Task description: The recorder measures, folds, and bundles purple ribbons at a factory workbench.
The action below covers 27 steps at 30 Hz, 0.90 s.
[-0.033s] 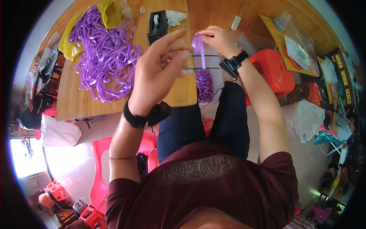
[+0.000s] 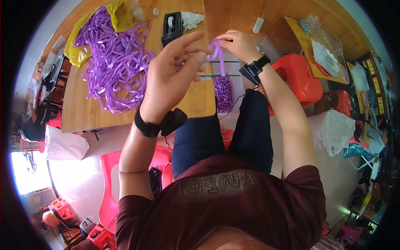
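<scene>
Over the table's right edge, my left hand (image 2: 173,71) has its index finger stretched out. Its other fingers curl toward the thumb, where a strand of purple ribbon (image 2: 221,62) meets the fingertips; the grip is partly hidden. To its right, my right hand (image 2: 237,41) pinches a loop of the same ribbon between thumb and fingers. The ribbon hangs from there past two thin dark rods (image 2: 227,75). Below lies a heap of purple ribbon pieces (image 2: 224,93) in a clear plastic bin (image 2: 237,85).
A big tangle of purple ribbon (image 2: 114,62) spills from a yellow bag (image 2: 77,52) on the wooden table (image 2: 79,110). Behind my left hand stands a black tape dispenser (image 2: 172,26) beside white tissue (image 2: 192,19). A red stool (image 2: 298,79) is at my right.
The ribbon loop between my hands has opened a little and swung left toward my left fingertips. My right hand has dropped very slightly.
</scene>
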Available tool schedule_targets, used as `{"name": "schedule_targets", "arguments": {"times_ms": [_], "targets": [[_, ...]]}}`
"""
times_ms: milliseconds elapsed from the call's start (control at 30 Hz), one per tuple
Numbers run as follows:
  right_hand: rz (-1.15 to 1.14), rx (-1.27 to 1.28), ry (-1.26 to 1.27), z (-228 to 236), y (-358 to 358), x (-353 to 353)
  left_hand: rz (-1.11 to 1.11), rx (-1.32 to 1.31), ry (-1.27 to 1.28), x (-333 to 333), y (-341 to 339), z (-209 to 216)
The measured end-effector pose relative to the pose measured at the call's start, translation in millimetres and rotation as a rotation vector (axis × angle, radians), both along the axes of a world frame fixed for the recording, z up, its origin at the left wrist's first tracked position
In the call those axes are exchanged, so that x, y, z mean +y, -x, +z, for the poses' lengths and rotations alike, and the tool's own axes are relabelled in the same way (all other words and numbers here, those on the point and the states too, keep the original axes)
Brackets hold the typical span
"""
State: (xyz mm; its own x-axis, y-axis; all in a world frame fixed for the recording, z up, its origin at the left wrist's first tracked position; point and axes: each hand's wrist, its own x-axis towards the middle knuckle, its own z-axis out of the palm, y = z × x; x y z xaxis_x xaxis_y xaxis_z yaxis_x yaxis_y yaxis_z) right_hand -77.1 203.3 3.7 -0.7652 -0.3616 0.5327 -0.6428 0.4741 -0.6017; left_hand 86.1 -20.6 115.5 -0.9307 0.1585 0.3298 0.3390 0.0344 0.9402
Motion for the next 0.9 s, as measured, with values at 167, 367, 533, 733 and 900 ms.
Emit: {"name": "schedule_targets", "arguments": {"times_ms": [167,367,533,733,900], "targets": [[-0.011,-0.41,-0.032,-49.6,19.7,4.0,0.024,-0.013,0.2,2.6,41.2,-12.5],[0.108,-0.825,0.168,-102.5,-0.8,11.1,-0.15,0.142,0.712,25.3,96.3,-52.5],[0.147,-1.102,0.268,-111.8,-43.9,10.1,-0.222,0.225,0.96,28.8,129.7,-100.3],[0.006,-1.183,0.43,-107.9,-87.7,24.9,-0.248,-0.076,0.813,32.7,123.1,-90.3],[0.072,-1.04,0.539,-105.1,-99.8,15.0,-0.251,-0.182,0.824,30.1,124.5,-87.8]]}}
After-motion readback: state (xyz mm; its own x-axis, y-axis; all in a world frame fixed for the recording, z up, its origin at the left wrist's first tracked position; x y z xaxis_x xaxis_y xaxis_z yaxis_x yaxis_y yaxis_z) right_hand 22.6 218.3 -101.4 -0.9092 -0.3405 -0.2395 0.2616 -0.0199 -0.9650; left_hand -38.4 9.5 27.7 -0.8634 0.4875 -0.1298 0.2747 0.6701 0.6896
